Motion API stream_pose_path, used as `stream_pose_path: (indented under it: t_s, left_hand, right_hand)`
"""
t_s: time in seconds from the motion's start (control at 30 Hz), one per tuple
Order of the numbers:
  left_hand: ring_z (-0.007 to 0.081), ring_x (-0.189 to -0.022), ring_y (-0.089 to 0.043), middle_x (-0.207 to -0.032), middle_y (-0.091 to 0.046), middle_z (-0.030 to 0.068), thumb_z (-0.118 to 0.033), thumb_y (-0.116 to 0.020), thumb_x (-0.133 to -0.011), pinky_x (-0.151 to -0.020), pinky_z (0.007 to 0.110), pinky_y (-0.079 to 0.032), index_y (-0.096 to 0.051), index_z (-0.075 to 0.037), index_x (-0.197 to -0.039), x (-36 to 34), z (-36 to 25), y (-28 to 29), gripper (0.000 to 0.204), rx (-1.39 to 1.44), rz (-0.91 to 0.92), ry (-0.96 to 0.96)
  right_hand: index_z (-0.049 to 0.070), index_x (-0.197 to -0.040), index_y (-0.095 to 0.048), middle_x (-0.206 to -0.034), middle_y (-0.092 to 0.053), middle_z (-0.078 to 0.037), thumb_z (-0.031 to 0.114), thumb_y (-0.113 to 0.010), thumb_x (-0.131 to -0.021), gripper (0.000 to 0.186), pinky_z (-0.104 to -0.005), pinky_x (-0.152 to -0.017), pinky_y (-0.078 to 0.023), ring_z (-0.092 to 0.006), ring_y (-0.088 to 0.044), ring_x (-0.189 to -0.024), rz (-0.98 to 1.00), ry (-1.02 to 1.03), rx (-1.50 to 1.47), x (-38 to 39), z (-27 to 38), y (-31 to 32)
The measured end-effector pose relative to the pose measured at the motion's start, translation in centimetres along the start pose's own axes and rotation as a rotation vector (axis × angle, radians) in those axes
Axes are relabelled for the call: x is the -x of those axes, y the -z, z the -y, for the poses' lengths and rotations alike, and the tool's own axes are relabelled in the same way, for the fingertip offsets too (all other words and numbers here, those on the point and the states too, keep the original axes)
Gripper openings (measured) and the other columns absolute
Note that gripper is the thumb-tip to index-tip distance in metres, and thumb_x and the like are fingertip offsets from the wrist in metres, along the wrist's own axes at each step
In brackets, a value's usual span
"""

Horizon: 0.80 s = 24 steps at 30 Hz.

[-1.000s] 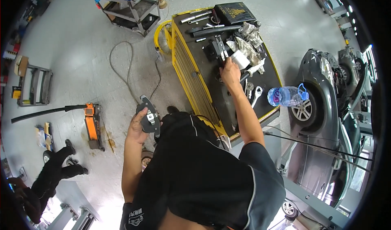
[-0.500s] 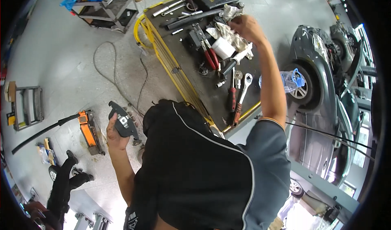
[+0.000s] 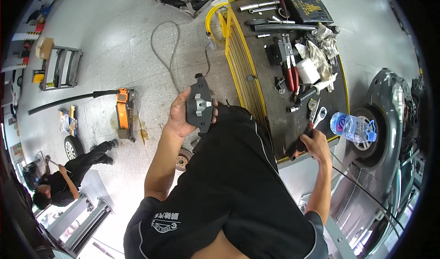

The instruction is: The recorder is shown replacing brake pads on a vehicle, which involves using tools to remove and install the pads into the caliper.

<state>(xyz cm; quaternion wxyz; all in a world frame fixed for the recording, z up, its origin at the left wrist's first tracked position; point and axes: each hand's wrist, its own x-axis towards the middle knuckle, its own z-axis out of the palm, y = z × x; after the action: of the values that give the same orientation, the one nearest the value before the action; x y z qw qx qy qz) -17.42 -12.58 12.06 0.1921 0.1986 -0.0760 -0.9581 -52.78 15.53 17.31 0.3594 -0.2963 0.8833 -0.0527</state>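
Note:
Upright in front of my body, my left hand (image 3: 179, 116) grips a dark grey brake pad (image 3: 200, 104) with a metal clip on its back. My thumb lies along one edge and fingertips show at the other. Over the near part of the tool cart top (image 3: 256, 71), my right hand (image 3: 316, 145) is closed around a red-and-black handle (image 3: 300, 145). A ratchet (image 3: 321, 116) and a second slim tool lie right beside it, so which one the fingers hold is partly hidden. Red-handled pliers (image 3: 291, 71), a white tub (image 3: 307, 71) and crumpled rags (image 3: 318, 57) lie farther up.
A black case (image 3: 308, 9) and several wrenches occupy the cart's far end. A plastic bottle (image 3: 350, 127) stands at its right, near a grey car (image 3: 385, 153). On the floor are an orange jack (image 3: 124, 114), a hose loop (image 3: 156, 43) and a brake disc (image 3: 183, 159). Another person (image 3: 64, 183) works at left.
My right hand has come back from the rags to the handled tools at the cart's near edge. My left hand still holds the brake pad, now closer to my body's middle.

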Motion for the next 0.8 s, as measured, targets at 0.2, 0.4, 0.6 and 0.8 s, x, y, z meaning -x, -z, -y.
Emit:
stream_pose_path:
  t_s: [0.2, 0.4, 0.6, 0.8]
  left_hand:
    - [0.0421, -0.080, -0.074, -0.101, -0.070, 0.0287, -0.073, -0.043, -0.097, -0.063, 0.051, -0.062, -0.057, 0.007, -0.130, 0.0, 0.2, -2.2, 0.088, 0.044, 0.183, 0.096]
    - [0.0383, -0.071, -0.072, -0.095, -0.068, 0.0284, -0.079, -0.044, -0.093, -0.055, 0.048, -0.059, -0.053, 0.010, -0.130, 1.8, 0.2, -3.0, 0.097, -0.108, 0.241, 0.019]
    - [0.0372, -0.073, -0.074, -0.098, -0.071, 0.0267, -0.081, -0.046, -0.091, -0.056, 0.048, -0.061, -0.053, 0.009, -0.129, 5.1, -0.1, -3.4, 0.098, -0.204, 0.133, -0.032]
    - [0.0301, -0.079, -0.076, -0.101, -0.073, 0.0221, -0.066, -0.046, -0.101, -0.068, 0.042, -0.064, -0.060, 0.005, -0.129, 6.9, -0.1, -4.0, 0.078, -0.363, -0.085, -0.203]
  right_hand:
    - [-0.004, -0.122, -0.060, -0.082, -0.066, -0.024, 0.022, -0.069, -0.088, 0.044, -0.0435, -0.072, -0.052, -0.0376, -0.067, -0.075, 0.234, 0.446, -0.319, 6.0, 8.9, 4.5]
    - [-0.003, -0.126, -0.060, -0.086, -0.067, -0.025, 0.025, -0.069, -0.092, 0.045, -0.0452, -0.073, -0.052, -0.0413, -0.068, -0.081, 0.606, 0.855, -0.131, 3.7, 16.9, 6.8]
    - [-0.004, -0.127, -0.059, -0.091, -0.068, -0.027, 0.028, -0.068, -0.096, 0.046, -0.0481, -0.076, -0.052, -0.0448, -0.067, -0.088, 0.767, 0.942, 0.033, 2.5, 21.8, 6.0]
    - [-0.006, -0.126, -0.056, -0.089, -0.066, -0.028, 0.027, -0.067, -0.097, 0.046, -0.0487, -0.077, -0.052, -0.0466, -0.066, -0.088, 0.865, 0.896, 0.100, 3.4, 24.4, 5.9]
